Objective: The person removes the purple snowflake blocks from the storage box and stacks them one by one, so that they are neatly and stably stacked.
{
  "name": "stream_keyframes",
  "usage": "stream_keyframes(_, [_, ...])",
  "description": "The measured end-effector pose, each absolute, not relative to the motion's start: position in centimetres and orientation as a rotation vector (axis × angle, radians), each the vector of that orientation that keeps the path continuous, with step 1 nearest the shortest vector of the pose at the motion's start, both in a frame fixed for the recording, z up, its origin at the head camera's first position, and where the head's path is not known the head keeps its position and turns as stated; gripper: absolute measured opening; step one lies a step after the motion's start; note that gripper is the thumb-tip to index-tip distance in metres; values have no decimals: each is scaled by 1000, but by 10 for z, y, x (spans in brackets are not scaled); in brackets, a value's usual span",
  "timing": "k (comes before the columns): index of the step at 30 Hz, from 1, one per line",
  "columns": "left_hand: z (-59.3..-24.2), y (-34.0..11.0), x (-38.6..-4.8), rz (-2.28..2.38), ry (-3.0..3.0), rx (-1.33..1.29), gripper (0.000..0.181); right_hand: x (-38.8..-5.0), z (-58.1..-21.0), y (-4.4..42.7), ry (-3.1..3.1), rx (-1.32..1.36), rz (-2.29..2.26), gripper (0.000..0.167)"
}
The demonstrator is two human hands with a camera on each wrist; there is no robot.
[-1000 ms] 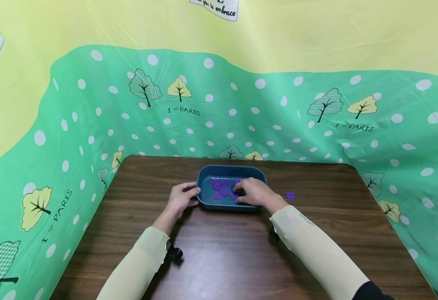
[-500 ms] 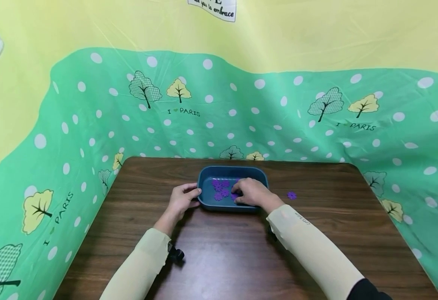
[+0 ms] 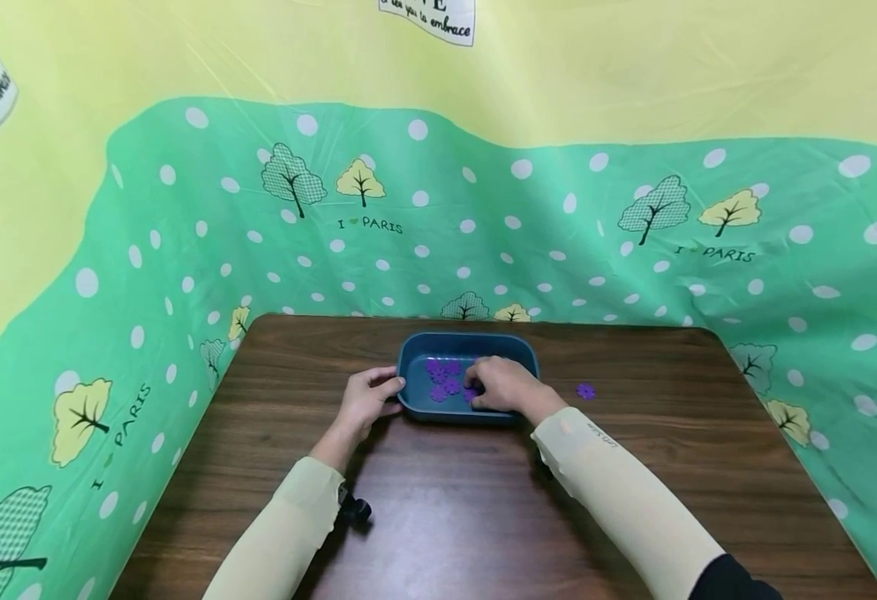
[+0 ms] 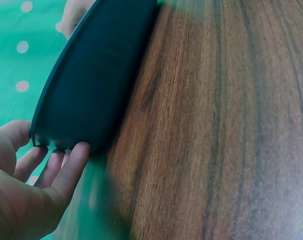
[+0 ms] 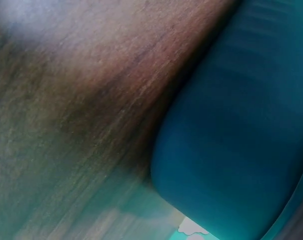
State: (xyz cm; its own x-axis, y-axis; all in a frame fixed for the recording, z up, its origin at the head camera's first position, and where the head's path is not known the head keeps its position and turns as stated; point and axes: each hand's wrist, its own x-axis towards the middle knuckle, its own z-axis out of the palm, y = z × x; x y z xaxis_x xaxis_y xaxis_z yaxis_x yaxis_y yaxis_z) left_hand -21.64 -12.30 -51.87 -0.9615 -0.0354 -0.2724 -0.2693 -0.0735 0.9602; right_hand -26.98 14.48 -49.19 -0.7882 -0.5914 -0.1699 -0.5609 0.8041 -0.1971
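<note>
Very little has changed over the last second. Your left hand [image 3: 363,398] still grips the near-left end of the blue tray [image 3: 438,416], and your right hand [image 3: 511,385] is still down inside it, with its fingers bent over some purple flowers [image 3: 451,387]. You can't tell from here if those fingers have pinched one (the back of the hand hides them). More flowers lie together in the tray, just left of your fingers. One loose flower [image 3: 585,391] sits outside, on the bench [image 3: 438,517]. So the work looks about as far along as before.
</note>
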Motion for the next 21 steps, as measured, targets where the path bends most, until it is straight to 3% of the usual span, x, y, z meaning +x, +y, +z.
stream_keyframes(21, [-518, -121, -216, 2168, 2030, -344, 36, -268, -488, 153, 2820, -896, -286, 31])
